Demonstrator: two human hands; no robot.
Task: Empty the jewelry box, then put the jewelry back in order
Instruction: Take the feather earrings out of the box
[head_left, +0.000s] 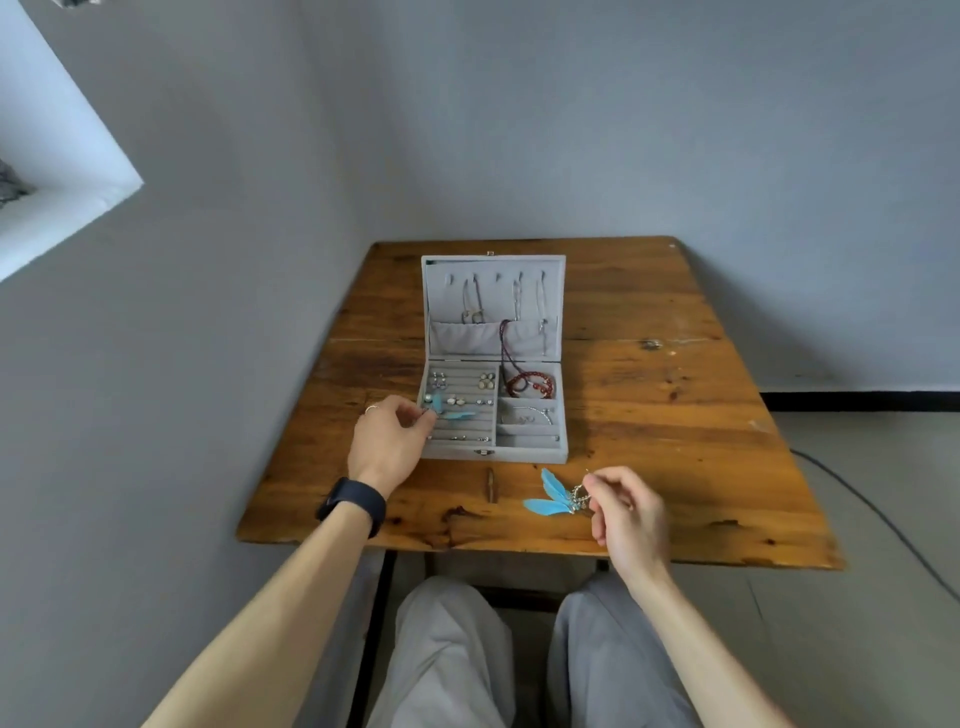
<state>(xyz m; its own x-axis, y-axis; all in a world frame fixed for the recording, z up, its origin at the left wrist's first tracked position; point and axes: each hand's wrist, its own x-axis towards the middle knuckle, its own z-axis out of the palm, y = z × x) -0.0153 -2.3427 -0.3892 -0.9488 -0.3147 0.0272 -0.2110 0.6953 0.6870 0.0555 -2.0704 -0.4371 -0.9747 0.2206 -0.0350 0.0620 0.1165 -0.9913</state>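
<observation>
right of the left hand (389, 436) pinching a feather earring (458, 414) in the jewelry box (493, 456), the right hand (631, 512) is pinching the matching earring (553, 496), likely keeping the pair together.

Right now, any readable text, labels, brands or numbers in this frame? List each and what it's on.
None: nothing in this view reads as text.
jewelry box: no label or brand, only a small metal clasp.
wristband: plain dark, no digits visible.
feather earring pinched by the left hand, second feather earring held by the right hand: no tags.
table: only stains and knots.
</observation>
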